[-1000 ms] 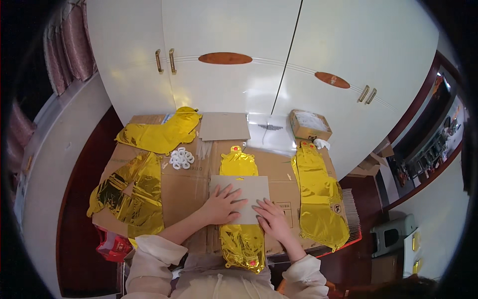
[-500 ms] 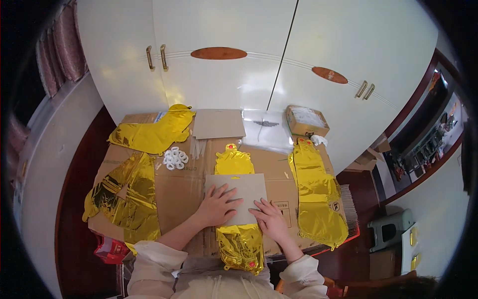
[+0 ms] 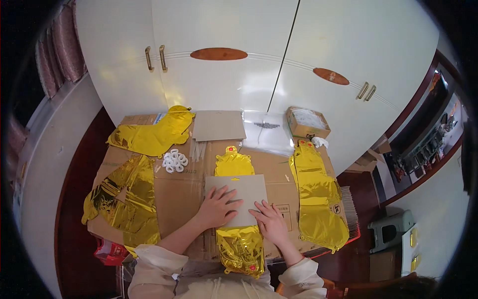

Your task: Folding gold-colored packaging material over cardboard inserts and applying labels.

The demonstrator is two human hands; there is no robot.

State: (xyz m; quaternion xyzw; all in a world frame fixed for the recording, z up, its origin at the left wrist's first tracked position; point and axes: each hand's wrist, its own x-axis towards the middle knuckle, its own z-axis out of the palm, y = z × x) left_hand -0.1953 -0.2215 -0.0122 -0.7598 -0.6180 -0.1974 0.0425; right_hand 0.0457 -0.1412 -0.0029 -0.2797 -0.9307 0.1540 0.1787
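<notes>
A grey-brown card sheet [image 3: 254,187] with a hanging slot at its top edge lies flat across a gold foil balloon [image 3: 235,163]. The balloon shows above and below the card, and its lower end hangs over the near table edge. My left hand [image 3: 219,205] rests on the card's left half with fingers spread. On its right side lies my right hand [image 3: 270,219], fingers stretched out and pressing flat. Neither hand grips anything. The middle of the balloon is hidden under the card.
More gold foil balloons lie at far left [image 3: 154,132], near left [image 3: 129,199] and right [image 3: 321,199]. White rings [image 3: 175,161] sit in a heap. Behind are stacked card sheets [image 3: 219,125], clear plastic bags [image 3: 268,137] and a small carton [image 3: 307,123]. Cardboard [image 3: 179,199] covers the table.
Both hands stay flat on the card in the same place. The view has shifted very slightly; nothing else has visibly moved.
</notes>
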